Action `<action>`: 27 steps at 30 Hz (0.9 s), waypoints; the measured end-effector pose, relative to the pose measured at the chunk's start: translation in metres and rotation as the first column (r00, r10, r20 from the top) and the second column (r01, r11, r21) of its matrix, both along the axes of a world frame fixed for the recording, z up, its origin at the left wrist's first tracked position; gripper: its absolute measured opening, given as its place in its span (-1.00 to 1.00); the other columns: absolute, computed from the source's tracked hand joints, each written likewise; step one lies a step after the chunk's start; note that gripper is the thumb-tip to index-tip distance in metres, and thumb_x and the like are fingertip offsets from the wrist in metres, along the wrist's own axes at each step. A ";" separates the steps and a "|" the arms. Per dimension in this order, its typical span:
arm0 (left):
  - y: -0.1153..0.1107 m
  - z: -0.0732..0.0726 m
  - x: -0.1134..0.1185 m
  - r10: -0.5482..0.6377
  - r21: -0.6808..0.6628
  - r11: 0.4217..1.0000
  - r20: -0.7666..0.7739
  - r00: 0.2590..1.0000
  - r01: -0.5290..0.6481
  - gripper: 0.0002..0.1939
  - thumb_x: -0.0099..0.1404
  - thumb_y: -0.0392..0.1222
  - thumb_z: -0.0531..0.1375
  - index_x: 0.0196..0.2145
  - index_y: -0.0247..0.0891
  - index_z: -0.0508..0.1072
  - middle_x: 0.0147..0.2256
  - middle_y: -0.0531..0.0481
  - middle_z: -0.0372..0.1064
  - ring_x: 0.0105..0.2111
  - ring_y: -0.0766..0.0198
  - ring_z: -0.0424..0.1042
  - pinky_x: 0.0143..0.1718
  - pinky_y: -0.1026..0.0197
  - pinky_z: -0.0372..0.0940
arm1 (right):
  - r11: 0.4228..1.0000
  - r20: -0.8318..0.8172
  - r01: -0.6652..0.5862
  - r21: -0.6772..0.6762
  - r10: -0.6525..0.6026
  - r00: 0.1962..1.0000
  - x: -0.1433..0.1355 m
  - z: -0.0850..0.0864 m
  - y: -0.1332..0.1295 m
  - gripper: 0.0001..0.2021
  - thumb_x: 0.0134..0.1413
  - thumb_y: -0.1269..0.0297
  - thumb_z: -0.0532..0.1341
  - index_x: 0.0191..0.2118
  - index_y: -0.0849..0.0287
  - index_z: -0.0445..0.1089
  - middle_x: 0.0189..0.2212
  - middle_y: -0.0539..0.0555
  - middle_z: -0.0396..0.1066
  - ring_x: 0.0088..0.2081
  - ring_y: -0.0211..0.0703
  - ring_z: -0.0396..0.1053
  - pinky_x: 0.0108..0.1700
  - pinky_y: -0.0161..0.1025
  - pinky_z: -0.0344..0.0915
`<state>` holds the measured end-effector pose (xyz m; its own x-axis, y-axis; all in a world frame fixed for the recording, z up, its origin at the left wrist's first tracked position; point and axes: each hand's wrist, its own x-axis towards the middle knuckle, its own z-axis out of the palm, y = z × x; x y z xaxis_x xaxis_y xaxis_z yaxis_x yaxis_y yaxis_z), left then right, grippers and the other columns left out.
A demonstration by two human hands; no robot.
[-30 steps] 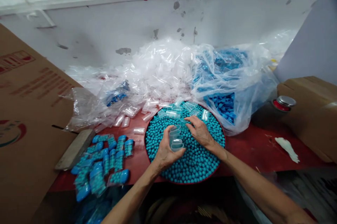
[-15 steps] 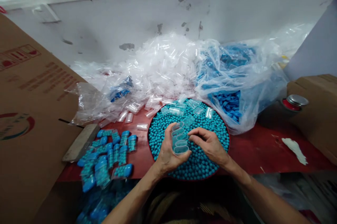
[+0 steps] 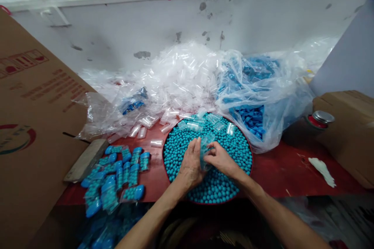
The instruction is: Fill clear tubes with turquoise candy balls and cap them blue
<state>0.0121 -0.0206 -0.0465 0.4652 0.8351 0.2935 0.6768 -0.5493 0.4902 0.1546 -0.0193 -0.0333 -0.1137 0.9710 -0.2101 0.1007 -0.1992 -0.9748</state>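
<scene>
My left hand (image 3: 189, 165) is closed around a small stack of clear plastic containers (image 3: 207, 143), its back now turned toward me. The fingers of my right hand (image 3: 222, 159) are curled against the right side of the same containers. Both hands are over a round red-rimmed tray (image 3: 164, 163) filled with turquoise beads (image 3: 216, 194). A few loose clear containers (image 3: 194, 126) lie on top of the beads at the far side. How the fingertips grip is partly hidden.
Filled blue-capped containers (image 3: 134, 174) lie at the left beside a grey block (image 3: 86, 161). Behind are a heap of clear containers (image 3: 187, 73) and a bag of blue caps (image 3: 251, 118). Cardboard boxes (image 3: 37, 124) flank the red table; a silver-lidded jar (image 3: 323, 117) stands at right.
My left hand has rotated, so the containers' open ends no longer face me. My right hand has moved left, onto the containers. The view has shifted slightly.
</scene>
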 end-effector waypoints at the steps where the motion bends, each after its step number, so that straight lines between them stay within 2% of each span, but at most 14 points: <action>1: 0.001 0.000 -0.001 0.002 -0.009 1.000 0.001 1.000 -0.002 -0.14 0.01 -0.32 0.09 0.17 -0.36 -0.33 0.16 -0.33 -0.24 0.16 -0.04 -0.18 0.07 -0.14 -0.03 | 1.000 0.030 0.023 0.009 -0.023 0.999 0.001 0.000 0.002 -0.69 -0.24 0.41 0.13 -0.26 0.17 0.11 -0.52 -0.07 0.33 -0.52 -0.29 0.29 -0.50 -0.35 0.18; 3: 0.003 0.000 -0.002 -0.006 -0.044 0.999 0.000 1.000 0.006 -0.19 0.03 -0.37 0.05 0.17 -0.34 -0.29 0.18 -0.31 -0.28 0.17 -0.02 -0.19 0.07 -0.10 -0.01 | 0.999 0.100 0.024 0.031 -0.027 0.995 0.003 0.001 0.006 -0.69 -0.21 0.36 0.13 -0.24 0.17 0.12 -0.51 -0.05 0.33 -0.52 -0.28 0.29 -0.49 -0.34 0.18; 7: 0.005 0.002 -0.005 -0.028 -0.093 0.995 0.058 0.998 0.033 -0.33 0.10 -0.41 -0.03 0.16 -0.30 -0.17 0.17 -0.23 -0.18 0.16 0.08 -0.12 0.08 -0.03 0.01 | 0.995 0.268 -0.038 0.090 0.013 0.963 0.005 0.006 0.010 -0.63 -0.12 0.15 0.15 -0.17 0.20 0.16 -0.46 0.00 0.36 -0.44 -0.21 0.33 -0.39 -0.27 0.21; 11: 0.001 0.004 -0.011 0.131 -0.204 0.975 0.184 0.974 -0.092 -0.47 0.15 -0.32 -0.02 0.09 -0.29 -0.06 0.02 -0.21 0.14 -0.02 0.14 0.22 -0.05 0.06 0.18 | 0.978 0.438 -0.005 0.207 -0.088 0.895 0.012 0.019 0.010 -0.75 -0.04 0.17 0.11 -0.22 0.17 0.25 -0.41 0.04 0.38 -0.37 -0.17 0.34 -0.30 -0.23 0.21; 14: 0.000 0.010 -0.016 0.250 -0.319 0.936 0.297 0.922 -0.151 -0.64 0.15 -0.28 0.01 -0.06 -0.24 0.10 -0.17 -0.10 0.30 -0.20 0.21 0.35 -0.16 0.12 0.24 | 0.940 0.446 -0.076 0.332 -0.086 0.891 0.015 0.030 0.006 -0.85 0.03 0.25 0.05 -0.31 0.14 0.30 -0.40 0.02 0.39 -0.35 -0.20 0.34 -0.27 -0.25 0.21; 16: 0.002 0.016 -0.017 0.326 -0.391 0.906 0.404 0.855 -0.160 -0.71 0.13 -0.25 0.06 -0.15 -0.24 0.16 -0.21 -0.07 0.32 -0.22 0.23 0.36 -0.15 0.12 0.23 | 0.911 0.439 -0.156 0.381 -0.029 0.898 0.011 0.033 0.003 -0.86 0.04 0.28 0.05 -0.31 0.12 0.31 -0.38 0.01 0.39 -0.35 -0.21 0.33 -0.26 -0.27 0.21; 18: 0.007 0.022 -0.016 0.423 -0.500 0.857 0.540 0.727 -0.127 -0.71 0.10 -0.23 0.11 -0.20 -0.25 0.17 -0.20 -0.08 0.33 -0.21 0.22 0.36 -0.13 0.11 0.22 | 0.911 0.467 -0.197 0.363 0.005 0.884 0.001 0.031 -0.001 -0.82 0.01 0.26 0.10 -0.22 0.12 0.29 -0.36 0.02 0.39 -0.36 -0.19 0.34 -0.29 -0.27 0.22; 21: 0.013 0.032 -0.010 0.541 -0.647 0.759 0.689 0.483 0.073 -0.68 0.08 -0.21 0.11 -0.20 -0.24 0.12 -0.13 -0.12 0.30 -0.20 0.22 0.38 -0.14 0.09 0.25 | 0.924 0.472 -0.205 0.324 0.030 0.881 -0.017 0.025 -0.005 -0.68 -0.02 0.26 0.13 -0.08 0.13 0.21 -0.33 0.05 0.39 -0.34 -0.15 0.35 -0.30 -0.26 0.23; 22: 0.014 0.035 -0.008 0.556 -0.660 0.738 0.713 0.428 0.142 -0.68 0.09 -0.21 0.10 -0.19 -0.24 0.11 -0.10 -0.13 0.28 -0.19 0.22 0.38 -0.14 0.09 0.26 | 0.917 0.438 -0.207 0.340 0.040 0.898 -0.021 0.023 -0.006 -0.69 0.01 0.27 0.11 -0.07 0.13 0.20 -0.32 0.05 0.39 -0.31 -0.16 0.35 -0.27 -0.27 0.23; 23: 0.014 0.039 -0.007 0.555 -0.660 0.726 0.728 0.403 0.191 -0.69 0.11 -0.20 0.08 -0.18 -0.24 0.10 -0.07 -0.14 0.27 -0.18 0.22 0.38 -0.13 0.09 0.26 | 0.907 0.392 -0.206 0.368 0.050 0.919 -0.023 0.023 -0.006 -0.72 0.04 0.30 0.08 -0.07 0.12 0.20 -0.31 0.04 0.39 -0.29 -0.18 0.35 -0.25 -0.28 0.23; 24: 0.013 0.041 -0.007 0.544 -0.655 0.727 0.733 0.408 0.208 -0.70 0.12 -0.20 0.07 -0.18 -0.24 0.10 -0.07 -0.14 0.27 -0.17 0.21 0.37 -0.13 0.08 0.26 | 0.896 0.349 -0.197 0.399 0.050 0.936 -0.023 0.023 -0.006 -0.75 0.06 0.32 0.05 -0.09 0.12 0.21 -0.31 0.03 0.39 -0.28 -0.20 0.34 -0.24 -0.29 0.22; 25: 0.012 0.043 -0.007 0.523 -0.646 0.741 0.726 0.446 0.183 -0.71 0.13 -0.19 0.06 -0.18 -0.25 0.11 -0.08 -0.14 0.28 -0.16 0.20 0.36 -0.12 0.07 0.25 | 0.887 0.325 -0.183 0.423 0.040 0.945 -0.021 0.024 -0.005 -0.78 0.07 0.33 0.03 -0.12 0.13 0.22 -0.31 0.03 0.38 -0.29 -0.22 0.33 -0.23 -0.30 0.22; 27: 0.007 0.043 -0.010 0.448 -0.574 0.819 0.657 0.607 0.017 -0.73 0.13 -0.19 0.05 -0.18 -0.27 0.16 -0.08 -0.15 0.28 -0.09 0.14 0.31 -0.06 0.01 0.20 | 0.880 0.360 -0.177 0.440 0.007 0.933 -0.011 0.027 -0.005 -0.82 0.06 0.36 0.03 -0.19 0.15 0.26 -0.33 0.03 0.36 -0.31 -0.22 0.31 -0.25 -0.30 0.22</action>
